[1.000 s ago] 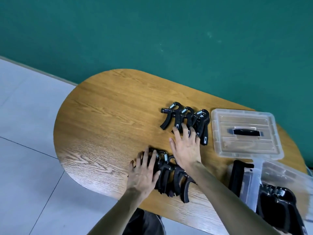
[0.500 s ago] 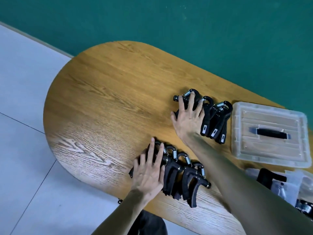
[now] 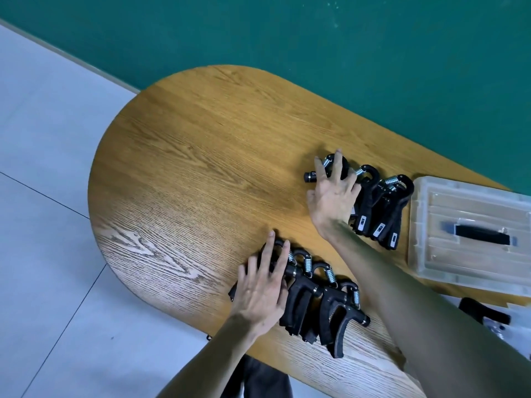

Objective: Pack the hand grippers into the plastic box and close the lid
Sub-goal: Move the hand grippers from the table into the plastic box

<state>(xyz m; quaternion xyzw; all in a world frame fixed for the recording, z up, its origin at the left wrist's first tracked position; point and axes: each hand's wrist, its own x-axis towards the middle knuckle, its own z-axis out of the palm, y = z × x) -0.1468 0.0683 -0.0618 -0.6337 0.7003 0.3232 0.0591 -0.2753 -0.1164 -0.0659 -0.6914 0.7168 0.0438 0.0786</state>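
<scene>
Two grippers piles, near pile [image 3: 313, 303] under left hand [image 3: 263, 288], far pile [image 3: 376, 208] under right hand [image 3: 333, 196]

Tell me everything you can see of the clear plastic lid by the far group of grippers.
The clear rectangular plastic lid lies flat on the oval wooden table, right of the far row of black hand grippers. It is translucent and ribbed, with a raised rim and a black handle at its centre. No hand touches it; its right edge is out of frame.

A rounded, oak-grained wooden surface [image 3: 201, 168] fills the middle. Behind the surface rises a plain teal-green wall [image 3: 316, 38]. Left of the surface and below it lies a pale grey tiled floor [image 3: 43, 196] with thin dark joints.
</scene>
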